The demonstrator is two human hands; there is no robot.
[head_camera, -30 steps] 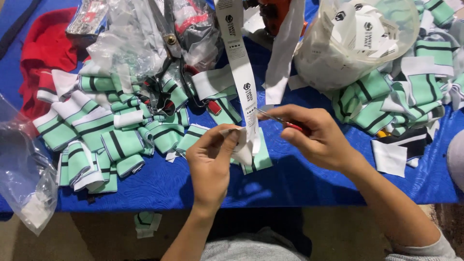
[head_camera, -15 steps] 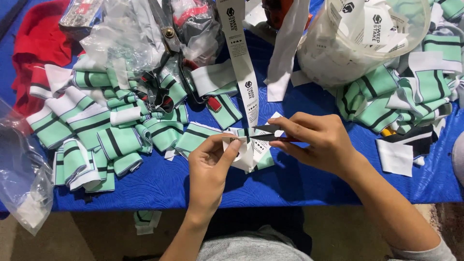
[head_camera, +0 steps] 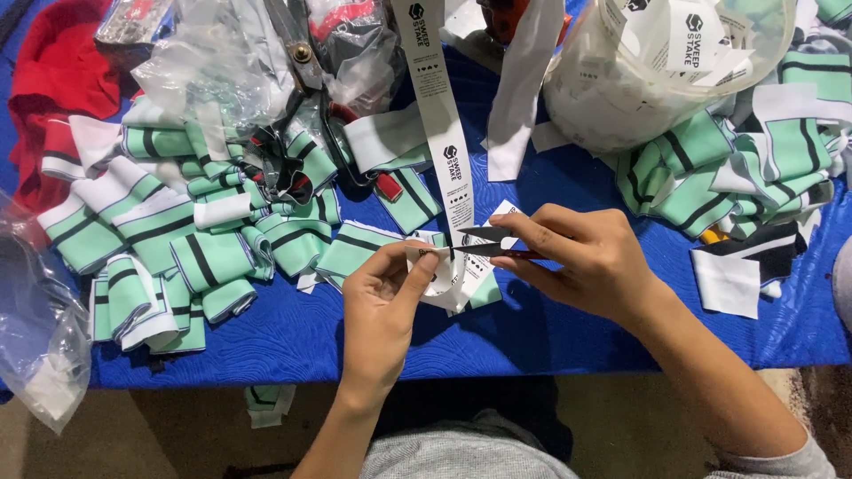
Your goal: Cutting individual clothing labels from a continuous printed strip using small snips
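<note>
My left hand pinches the lower end of a long white printed label ribbon that runs up and away across the blue table. The ribbon's end curls between my thumb and fingers. My right hand holds small thread snips with a red handle, their dark blades apart on either side of the ribbon just above my left thumb. Cut white labels lie under both hands.
Green, white and black striped knit pieces are piled left and right on the blue table cover. A clear plastic tub of cut labels stands at the back right. Crumpled plastic bags, red cloth.
My hands have shifted slightly lower on the ribbon. The snips' blades now straddle the ribbon at a new spot by my left thumb.
</note>
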